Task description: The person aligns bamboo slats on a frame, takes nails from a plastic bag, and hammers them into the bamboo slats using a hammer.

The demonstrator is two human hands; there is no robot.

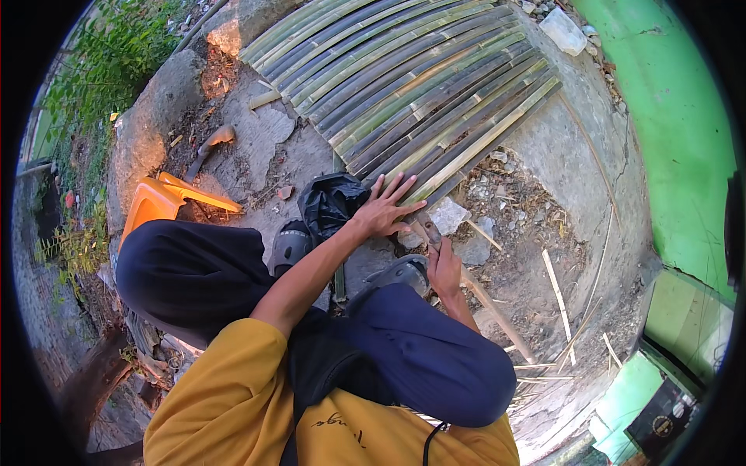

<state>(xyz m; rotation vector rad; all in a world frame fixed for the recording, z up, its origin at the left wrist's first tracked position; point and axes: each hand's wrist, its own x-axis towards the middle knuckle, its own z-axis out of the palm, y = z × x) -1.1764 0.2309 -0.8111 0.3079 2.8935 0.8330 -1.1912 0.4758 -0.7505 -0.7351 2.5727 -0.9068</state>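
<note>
My left hand [381,208] lies with its fingers spread on the near ends of a row of split bamboo slats [420,97]. The green and dark slats sit side by side, like a mat on the ground. Close by on the right, my right hand [444,270] is closed around a tool with a worn brown end [424,228] that points at the slat ends. Its kind is not clear. A pale wooden shaft [497,317] runs back past that hand; I cannot tell whether it belongs to the tool. A black plastic bag [330,203] rests beside my left wrist.
An orange plastic chair [155,200] lies at the left, near a curved handled tool [208,149]. Thin bamboo strips [558,295] and rubble [505,190] are scattered at the right. A green wall [660,116] borders the right side. My knees [439,349] are bent close to my hands.
</note>
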